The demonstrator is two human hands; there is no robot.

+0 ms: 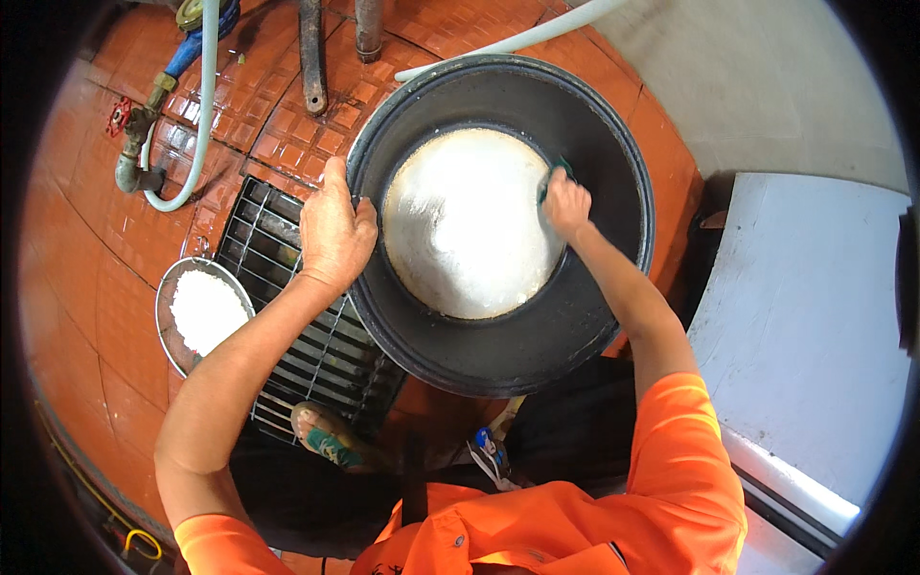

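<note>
My left hand (pixel 335 230) grips a big metal pot (pixel 498 345), matt black outside, its scoured bottom dull silver. My right hand (pixel 567 206) presses a rough green scrubbing pad (pixel 556 172). Beneath, glossy orange tiles (pixel 77 249) and a metal grate (pixel 316 355).

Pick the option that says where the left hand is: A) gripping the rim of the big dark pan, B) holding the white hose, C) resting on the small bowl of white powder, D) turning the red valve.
A: the left hand clasps the left rim of the big dark pan, fingers hooked over the edge, apart from the white hose and the small bowl.
</note>
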